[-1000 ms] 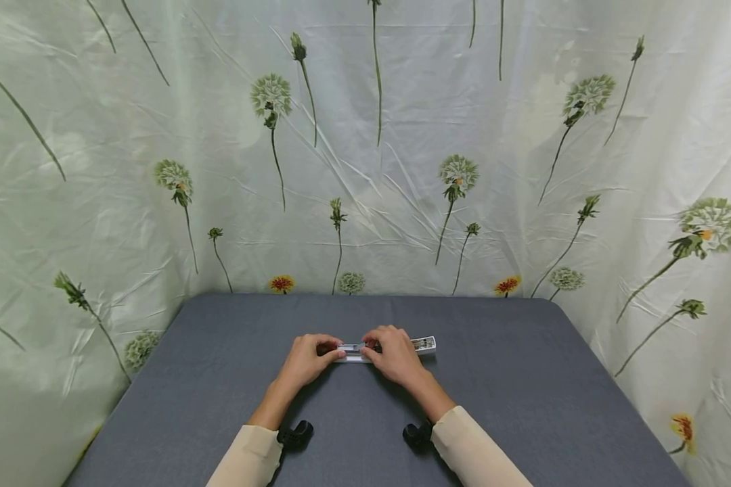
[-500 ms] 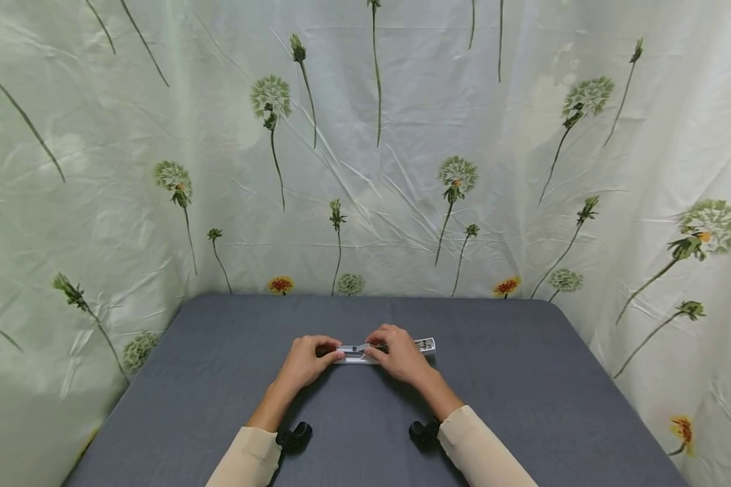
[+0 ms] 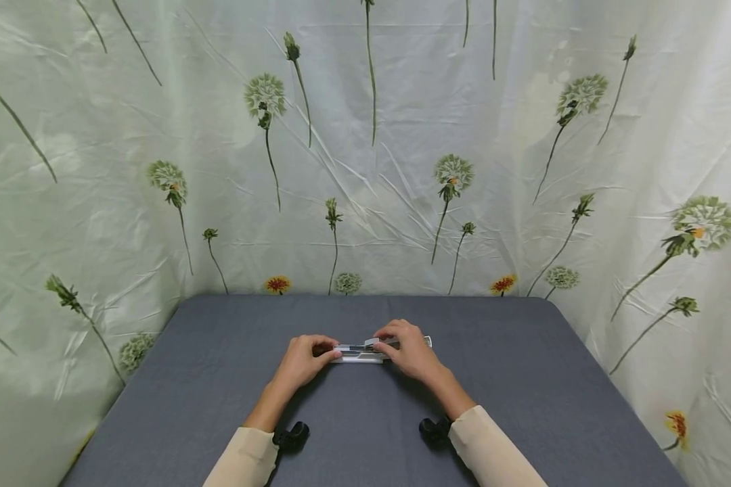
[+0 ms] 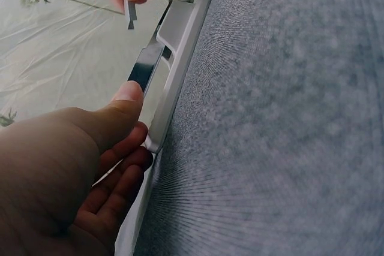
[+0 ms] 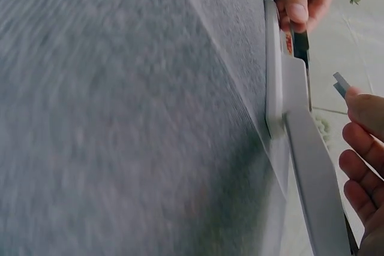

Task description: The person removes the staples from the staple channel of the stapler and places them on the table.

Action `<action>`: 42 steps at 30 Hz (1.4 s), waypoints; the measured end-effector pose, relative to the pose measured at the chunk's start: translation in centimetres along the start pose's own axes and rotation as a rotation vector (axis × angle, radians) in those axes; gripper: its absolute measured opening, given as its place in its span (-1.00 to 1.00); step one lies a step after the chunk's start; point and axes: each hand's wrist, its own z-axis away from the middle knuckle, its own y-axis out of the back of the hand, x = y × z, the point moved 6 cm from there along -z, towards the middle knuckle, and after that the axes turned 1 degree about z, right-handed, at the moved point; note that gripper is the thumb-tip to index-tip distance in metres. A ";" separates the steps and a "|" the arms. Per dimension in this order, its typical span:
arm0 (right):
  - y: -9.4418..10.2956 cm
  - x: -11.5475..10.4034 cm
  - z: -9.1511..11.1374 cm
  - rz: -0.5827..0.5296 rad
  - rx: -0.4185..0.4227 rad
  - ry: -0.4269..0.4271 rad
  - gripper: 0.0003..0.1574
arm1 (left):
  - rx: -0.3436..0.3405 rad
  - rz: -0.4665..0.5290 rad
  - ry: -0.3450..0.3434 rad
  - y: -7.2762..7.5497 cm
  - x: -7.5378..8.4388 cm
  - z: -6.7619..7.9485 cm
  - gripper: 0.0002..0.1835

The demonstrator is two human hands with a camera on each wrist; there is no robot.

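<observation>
A silver-grey stapler (image 3: 359, 359) lies sideways on the table, its top arm (image 5: 315, 178) swung back to the right and its magazine exposed. My left hand (image 3: 304, 358) pinches the front end of the dark metal magazine (image 4: 146, 67) between thumb and fingers. Between thumb and fingertips, my right hand (image 3: 409, 348) pinches a short strip of staples (image 5: 341, 83). The strip hangs just above the magazine, apart from it in both wrist views. In the head view, the right hand hides much of the swung-back arm.
A dark grey cloth covers the table (image 3: 365, 426). Behind it hangs a pale curtain (image 3: 365, 169) with printed flowers. Black wrist cameras (image 3: 292, 436) sit on both wrists near the cream sleeves (image 3: 493, 446).
My right hand has moved slightly right and lifted the staple strip from the magazine, first tilting it and then raising it free. The left hand stays on the stapler.
</observation>
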 end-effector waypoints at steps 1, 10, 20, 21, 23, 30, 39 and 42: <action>0.2 0.1 0.1 -0.002 0.003 -0.002 -0.80 | 0.001 -0.003 0.000 0.0 0.0 0.0 -0.84; 2.2 1.0 0.9 -0.048 0.032 -0.017 -0.81 | 0.000 -0.008 0.004 0.0 0.1 0.1 -0.85; 4.4 2.7 2.0 -0.056 0.120 0.006 -0.80 | -0.004 -0.002 0.005 0.1 0.1 0.0 -0.84; 4.6 2.9 2.2 -0.054 0.130 0.007 -0.80 | -0.003 -0.003 -0.003 0.1 0.1 0.0 -0.84; 4.9 3.2 2.4 -0.048 0.144 0.006 -0.80 | -0.006 -0.009 -0.005 0.1 0.1 0.0 -0.83; 6.2 4.6 3.2 -0.054 0.163 -0.028 -0.80 | -0.008 0.000 -0.001 0.0 0.0 0.1 -0.83; 7.8 6.3 4.2 -0.055 0.199 -0.061 -0.80 | -0.006 0.006 0.003 0.1 0.0 0.0 -0.84; 8.2 6.8 4.5 -0.047 0.207 -0.067 -0.80 | -0.003 0.006 0.001 0.1 0.0 0.1 -0.84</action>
